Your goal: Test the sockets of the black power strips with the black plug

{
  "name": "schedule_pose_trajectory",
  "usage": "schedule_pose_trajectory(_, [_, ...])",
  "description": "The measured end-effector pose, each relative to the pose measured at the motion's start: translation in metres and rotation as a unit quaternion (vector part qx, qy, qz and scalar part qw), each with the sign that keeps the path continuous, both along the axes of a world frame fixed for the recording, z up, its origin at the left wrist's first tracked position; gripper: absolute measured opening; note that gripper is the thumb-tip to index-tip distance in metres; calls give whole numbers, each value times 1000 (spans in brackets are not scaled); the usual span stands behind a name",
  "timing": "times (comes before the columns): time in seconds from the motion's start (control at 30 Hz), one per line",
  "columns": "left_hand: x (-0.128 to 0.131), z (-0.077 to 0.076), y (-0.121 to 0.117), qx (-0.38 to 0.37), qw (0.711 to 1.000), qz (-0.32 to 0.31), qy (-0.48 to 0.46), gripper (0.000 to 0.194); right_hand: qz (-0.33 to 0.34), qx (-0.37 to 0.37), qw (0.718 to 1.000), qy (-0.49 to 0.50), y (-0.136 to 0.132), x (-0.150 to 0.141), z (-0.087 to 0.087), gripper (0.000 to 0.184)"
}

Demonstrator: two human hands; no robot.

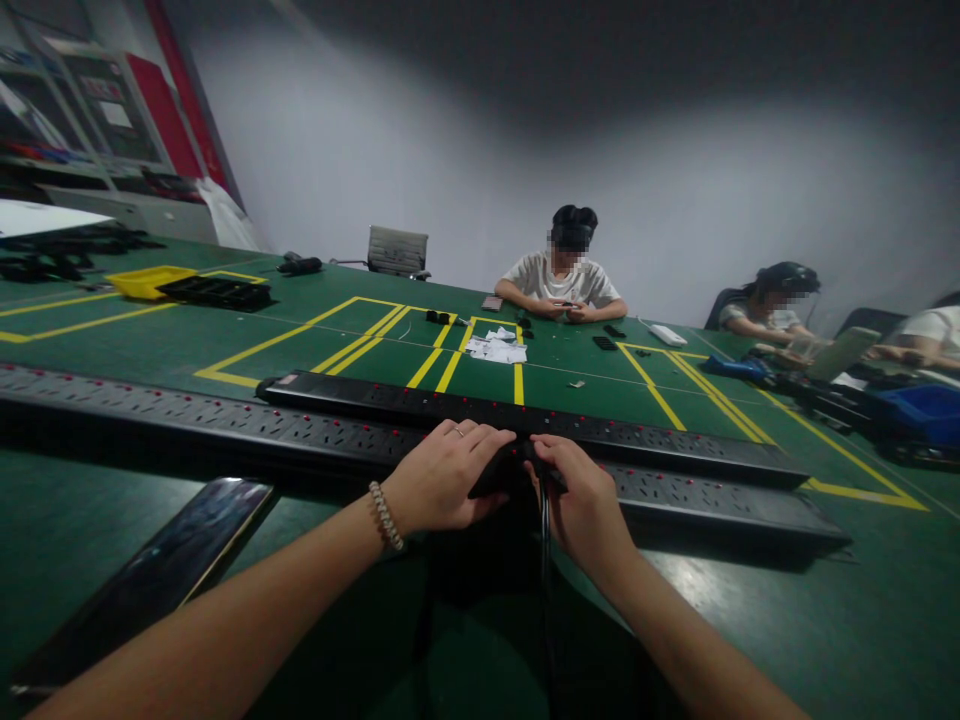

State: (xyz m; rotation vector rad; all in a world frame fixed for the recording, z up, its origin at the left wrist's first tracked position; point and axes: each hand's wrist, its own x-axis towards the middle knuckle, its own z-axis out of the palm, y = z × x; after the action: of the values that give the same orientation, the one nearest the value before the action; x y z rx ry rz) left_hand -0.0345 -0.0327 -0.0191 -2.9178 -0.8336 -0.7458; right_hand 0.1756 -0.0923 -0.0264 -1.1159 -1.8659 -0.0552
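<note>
At the black strips (262,425), left hand (446,478) and right hand (585,497) curl inward.

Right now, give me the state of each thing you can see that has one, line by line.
Left hand: fingers curled around a black piece
Right hand: fingers closed near the cable's top
Black cable: hanging down
Front power strip: lying flat
Rear power strip: lying lengthwise
Phone: screen dark
White papers: loosely piled
Yellow bin: open-topped
</note>
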Motion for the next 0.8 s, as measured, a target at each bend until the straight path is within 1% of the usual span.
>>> schedule_pose_trajectory(0.17, [0, 1, -1, -4, 1000, -2, 4, 63, -2, -25, 1000, -19, -2, -2, 3, 17])
schedule_pose_trajectory(0.37, [0, 2, -2, -6, 1000, -3, 0, 63, -3, -24, 999, -43, -3, -3, 6, 24])
schedule_pose_trajectory(0.5, [-1, 2, -2, -8, 1000, -9, 3, 61, 4, -34, 996, -79, -3, -6, 6, 29])
schedule_pose_trajectory(0.6, [-1, 2, -2, -8, 1000, -14, -4, 60, 1, -39, 995, -95, -3, -8, 5, 26])
schedule_pose_trajectory(0.8, [1, 2, -5, -14, 999, -28, -20, 57, -4, -21, 993, -113, -6, -8, 3, 23])
